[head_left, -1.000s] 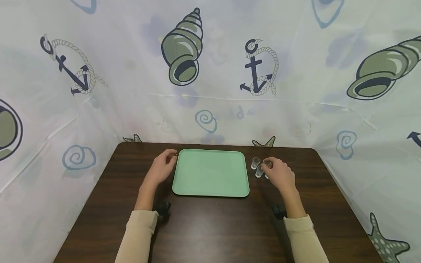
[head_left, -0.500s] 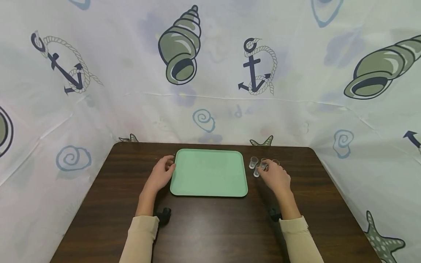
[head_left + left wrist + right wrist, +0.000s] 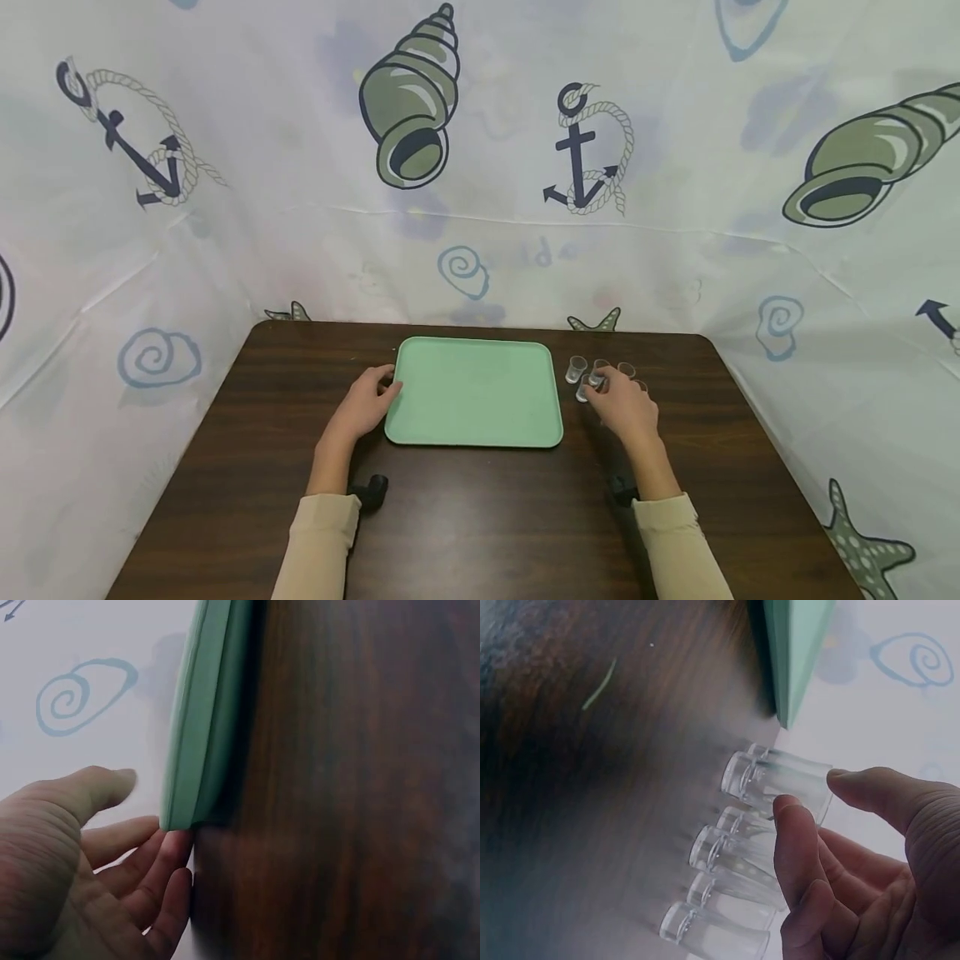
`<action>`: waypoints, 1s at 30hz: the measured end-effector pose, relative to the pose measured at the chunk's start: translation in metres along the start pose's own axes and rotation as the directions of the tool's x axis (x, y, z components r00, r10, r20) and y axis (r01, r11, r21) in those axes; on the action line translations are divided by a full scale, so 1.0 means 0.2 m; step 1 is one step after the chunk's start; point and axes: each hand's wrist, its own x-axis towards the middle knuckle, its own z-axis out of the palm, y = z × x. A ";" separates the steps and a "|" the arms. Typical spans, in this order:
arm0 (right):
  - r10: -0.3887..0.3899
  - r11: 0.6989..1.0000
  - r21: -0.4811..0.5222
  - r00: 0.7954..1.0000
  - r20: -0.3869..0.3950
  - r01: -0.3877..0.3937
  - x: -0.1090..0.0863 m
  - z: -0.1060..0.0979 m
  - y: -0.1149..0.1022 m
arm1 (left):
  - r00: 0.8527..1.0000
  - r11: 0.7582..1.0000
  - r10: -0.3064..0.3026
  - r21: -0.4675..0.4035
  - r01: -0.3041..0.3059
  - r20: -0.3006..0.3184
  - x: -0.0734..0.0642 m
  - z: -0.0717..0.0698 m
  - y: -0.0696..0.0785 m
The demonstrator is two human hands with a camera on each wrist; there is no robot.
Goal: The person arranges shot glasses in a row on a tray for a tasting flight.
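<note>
Green tray (image 3: pixel 472 392) perhaps steadied by our loose left hand (image 3: pixel 367 402), our right hand (image 3: pixel 624 407) pinched a cup (image 3: pixel 742 782) beyond the tray's right edge.

Lit softly and evenly in the head view, with pale glare on the worktop (image 3: pixel 465 533); dimmer, hazier and blurrier in both wrist views.

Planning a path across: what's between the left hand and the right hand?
Going from left hand to right hand: the green tray, then small clear glasses, on the dark table. Shows in the head view.
</note>
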 end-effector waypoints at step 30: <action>-0.012 1.000 -0.029 1.000 -0.019 0.011 0.00 0.03 -0.02 | 1.000 1.000 0.000 0.022 0.000 0.028 -0.03 -0.01 0.00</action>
